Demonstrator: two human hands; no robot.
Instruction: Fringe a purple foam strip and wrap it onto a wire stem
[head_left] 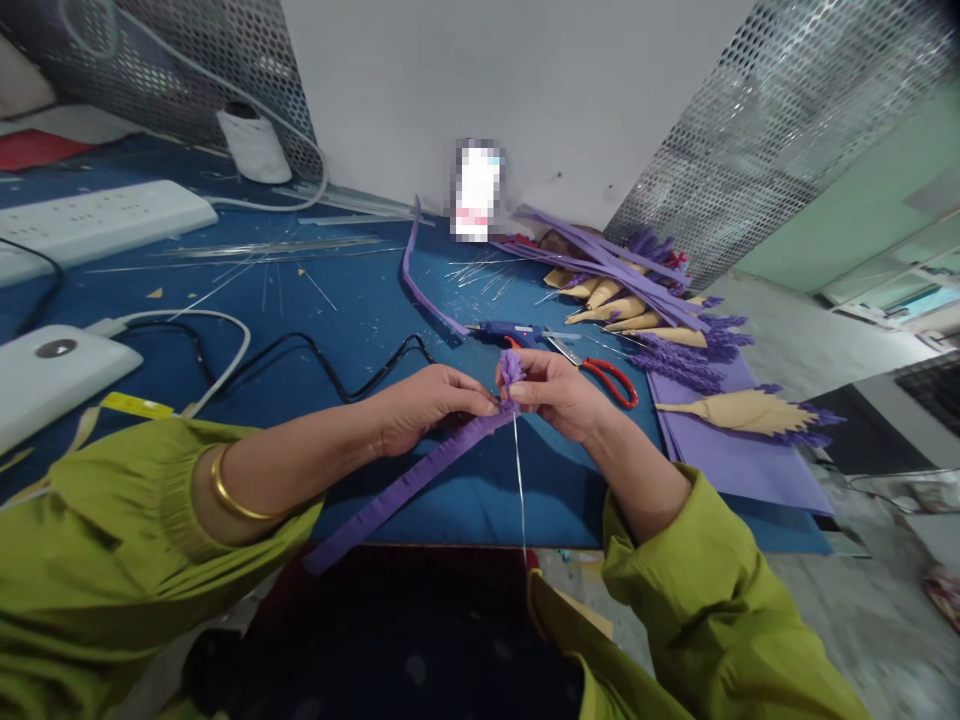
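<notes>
My left hand (442, 405) pinches a long purple paper strip (405, 488) near its upper end; the rest slants down to the left over the table edge. My right hand (559, 392) grips a small ruffled purple paper flower (512, 368) between thumb and fingers, where the strip meets it. A thin pale wire stem (520, 480) hangs straight down from the flower. Just beyond my hands lie a blue glue gun (510, 330) and scissors with red handles (611, 380).
Paper-wrapped purple flower bundles (630, 310) lie at the right, with another bundle (739, 410) on purple sheets (750, 475). A power strip (105, 220), a white box (60, 375) and cables occupy the left. A blurred-out phone (478, 190) leans against the wall.
</notes>
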